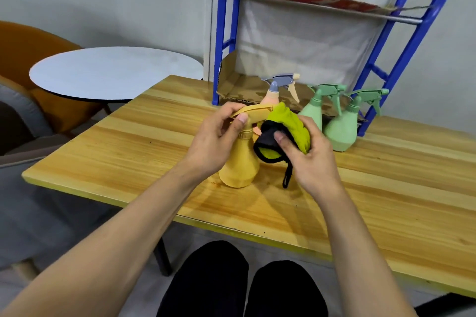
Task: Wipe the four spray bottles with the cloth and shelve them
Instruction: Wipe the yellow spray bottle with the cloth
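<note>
A yellow spray bottle (240,162) stands upright on the wooden table (144,147). My left hand (219,136) grips its trigger head and neck. My right hand (309,152) holds a lime-green cloth with black trim (286,126) bunched against the bottle's head; a black loop hangs below it. Behind stand a pink bottle with a grey sprayer (279,85), mostly hidden by the cloth, and two mint-green bottles (313,110) (342,128).
A blue metal shelf rack (412,41) lined with cardboard rises at the table's far edge, right behind the bottles. A round white table (116,72) and an orange chair (28,44) stand to the left. My knees show below the table's front edge.
</note>
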